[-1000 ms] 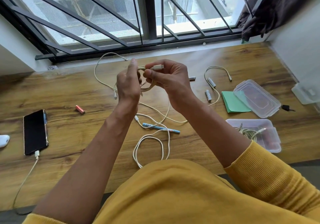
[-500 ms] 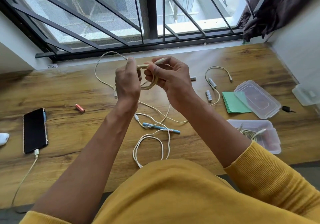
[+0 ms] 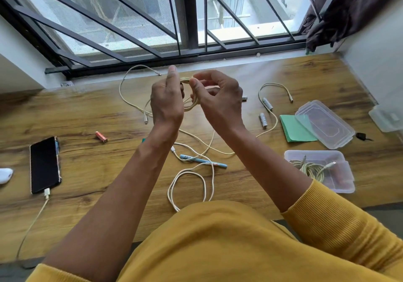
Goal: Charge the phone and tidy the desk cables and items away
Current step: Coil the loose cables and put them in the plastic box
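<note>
- Head view: a cream cable coil [image 3: 192,105] hangs above the table [image 3: 305,76], held between the left hand [image 3: 166,99] and the right hand [image 3: 218,100], both pinching its loops.
- Since a second ago, the white plug end no longer shows above the right hand's fingers.

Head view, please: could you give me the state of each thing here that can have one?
Phone: face up, screen dark, charger plugged in.
Coiled cable: off the desk, held by both hands.
Left hand: grips the coil.
Right hand: pinches the coil.
Storage box: open, coiled cable inside.
Lid: off, beside the box, partly over the green paper.
Blue pen: lying flat, under a white cable.
</note>
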Demonstrator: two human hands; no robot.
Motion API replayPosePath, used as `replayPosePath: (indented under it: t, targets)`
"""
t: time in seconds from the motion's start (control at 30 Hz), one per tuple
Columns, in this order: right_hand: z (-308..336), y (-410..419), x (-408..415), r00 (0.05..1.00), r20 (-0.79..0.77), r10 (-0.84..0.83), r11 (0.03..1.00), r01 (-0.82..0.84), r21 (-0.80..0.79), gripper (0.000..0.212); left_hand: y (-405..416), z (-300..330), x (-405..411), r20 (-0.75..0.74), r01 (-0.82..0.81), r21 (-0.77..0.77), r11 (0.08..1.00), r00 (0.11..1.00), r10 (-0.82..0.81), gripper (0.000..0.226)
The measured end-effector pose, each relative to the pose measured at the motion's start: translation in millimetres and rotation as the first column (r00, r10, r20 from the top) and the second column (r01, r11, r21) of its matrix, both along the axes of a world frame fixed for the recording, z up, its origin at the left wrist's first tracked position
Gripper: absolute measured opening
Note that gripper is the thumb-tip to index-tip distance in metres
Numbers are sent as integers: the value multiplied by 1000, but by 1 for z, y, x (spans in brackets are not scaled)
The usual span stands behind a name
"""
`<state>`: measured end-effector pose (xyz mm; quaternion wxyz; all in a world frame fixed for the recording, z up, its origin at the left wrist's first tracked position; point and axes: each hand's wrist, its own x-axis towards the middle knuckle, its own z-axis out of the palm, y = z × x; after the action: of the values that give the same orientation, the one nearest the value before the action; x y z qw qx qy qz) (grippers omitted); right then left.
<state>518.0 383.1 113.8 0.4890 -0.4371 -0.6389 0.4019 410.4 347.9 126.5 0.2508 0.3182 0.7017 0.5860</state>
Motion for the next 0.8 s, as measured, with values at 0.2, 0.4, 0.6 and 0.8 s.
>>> replayPosePath:
  t: [0.2, 0.4, 0.6, 0.8]
  targets:
    - [0, 5, 4, 973, 218, 74, 985, -106, 139, 17, -4, 3, -4, -12, 19, -4, 1000, 1000, -20, 62]
    - [0, 12, 9, 962, 95, 257, 966, -252, -60, 15, -5, 5, -10, -12, 33, 14, 999, 999, -33, 50]
    - [13, 18, 18, 826, -235, 513, 740, -564, -367, 18, -5, 5, -15, 10, 106, -10, 994, 994, -105, 55]
    - [7, 23, 24, 879, -196, 435, 781, -477, -403, 13, -8, 8, -18, 42, 291, -12, 957, 956, -291, 53]
